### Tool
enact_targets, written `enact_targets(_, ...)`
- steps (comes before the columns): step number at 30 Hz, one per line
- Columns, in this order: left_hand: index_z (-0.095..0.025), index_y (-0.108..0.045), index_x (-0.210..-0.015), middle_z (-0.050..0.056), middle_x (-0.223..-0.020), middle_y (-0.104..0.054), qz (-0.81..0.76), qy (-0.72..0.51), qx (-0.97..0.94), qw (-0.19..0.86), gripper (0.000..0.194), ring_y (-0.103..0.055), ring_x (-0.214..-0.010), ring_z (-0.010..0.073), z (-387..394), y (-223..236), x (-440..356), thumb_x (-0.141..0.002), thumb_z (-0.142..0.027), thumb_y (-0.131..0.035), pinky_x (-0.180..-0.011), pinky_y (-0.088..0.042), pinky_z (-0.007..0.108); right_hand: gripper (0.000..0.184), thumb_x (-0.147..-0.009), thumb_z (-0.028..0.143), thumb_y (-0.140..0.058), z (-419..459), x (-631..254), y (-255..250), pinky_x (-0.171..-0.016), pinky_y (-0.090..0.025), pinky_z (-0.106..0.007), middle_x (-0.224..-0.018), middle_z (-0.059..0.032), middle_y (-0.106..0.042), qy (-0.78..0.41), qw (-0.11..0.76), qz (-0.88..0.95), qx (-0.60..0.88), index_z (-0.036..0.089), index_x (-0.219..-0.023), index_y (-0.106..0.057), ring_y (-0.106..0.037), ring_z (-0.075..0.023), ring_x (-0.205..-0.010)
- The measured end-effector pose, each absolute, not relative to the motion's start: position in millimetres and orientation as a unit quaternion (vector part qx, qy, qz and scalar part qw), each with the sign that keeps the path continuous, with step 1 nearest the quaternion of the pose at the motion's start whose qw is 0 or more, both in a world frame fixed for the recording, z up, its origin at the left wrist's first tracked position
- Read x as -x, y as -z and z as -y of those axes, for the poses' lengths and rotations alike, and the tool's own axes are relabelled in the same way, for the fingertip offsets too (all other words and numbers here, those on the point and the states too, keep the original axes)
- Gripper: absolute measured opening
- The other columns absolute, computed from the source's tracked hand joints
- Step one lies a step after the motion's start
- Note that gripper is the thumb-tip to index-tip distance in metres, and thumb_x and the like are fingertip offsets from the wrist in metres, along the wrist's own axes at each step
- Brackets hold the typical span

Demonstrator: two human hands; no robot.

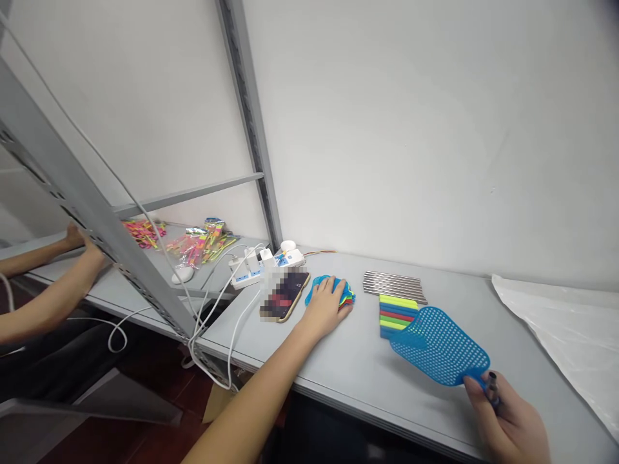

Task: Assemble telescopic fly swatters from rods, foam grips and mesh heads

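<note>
My left hand lies flat, fingers spread, on a small stack of coloured fly-swatter heads on the grey table. My right hand at the table's front right edge is closed on the neck of a blue mesh fly swatter and holds a dark metal rod against it. The swatter head lies over the near end of a row of coloured plastic handles. Behind them lies a bundle of metal rods.
A phone and a white power strip with cables lie left of my left hand. A clear plastic sheet covers the right end. Another person's arms reach across the neighbouring table near coloured packets. A grey shelf post stands behind.
</note>
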State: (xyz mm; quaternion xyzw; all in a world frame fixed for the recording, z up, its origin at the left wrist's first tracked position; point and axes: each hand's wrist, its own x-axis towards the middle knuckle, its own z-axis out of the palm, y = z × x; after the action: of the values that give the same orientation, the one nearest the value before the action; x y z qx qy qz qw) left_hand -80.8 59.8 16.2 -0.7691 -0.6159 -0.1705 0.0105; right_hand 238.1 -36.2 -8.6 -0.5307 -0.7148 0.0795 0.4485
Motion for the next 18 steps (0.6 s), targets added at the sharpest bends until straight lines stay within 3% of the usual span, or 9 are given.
enact_targets(10, -0.019, -0.035, -0.141, 0.018, -0.147, -0.036, 0.606, 0.195, 0.771, 0.020, 0.060, -0.031, -0.136, 0.0334, -72.5, -11.9, 52.3, -0.089, -0.045, -0.049, -0.108, -0.026, 0.052, 0.023, -0.091, 0.040, -0.048, 33.5, -237.7, 7.1, -0.040, -0.034, -0.019, -0.052, 0.0063, -0.045, -0.054, 0.448, 0.742, 0.496, 0.023, -0.075, -0.048, -0.043, -0.0095, -0.041)
enact_targets(18, -0.017, -0.038, -0.138, 0.019, -0.148, -0.034, 0.597, 0.216, 0.772, 0.035, 0.068, -0.027, -0.139, 0.0343, -72.3, -13.4, 57.9, -0.085, -0.058, -0.051, -0.111, -0.022, 0.051, 0.019, -0.093, 0.039, -0.046, 32.2, -239.2, 8.6, -0.039, -0.032, -0.020, -0.051, 0.0074, -0.045, -0.036, 0.427, 0.757, 0.493, 0.023, -0.084, -0.051, -0.042, -0.0090, -0.039)
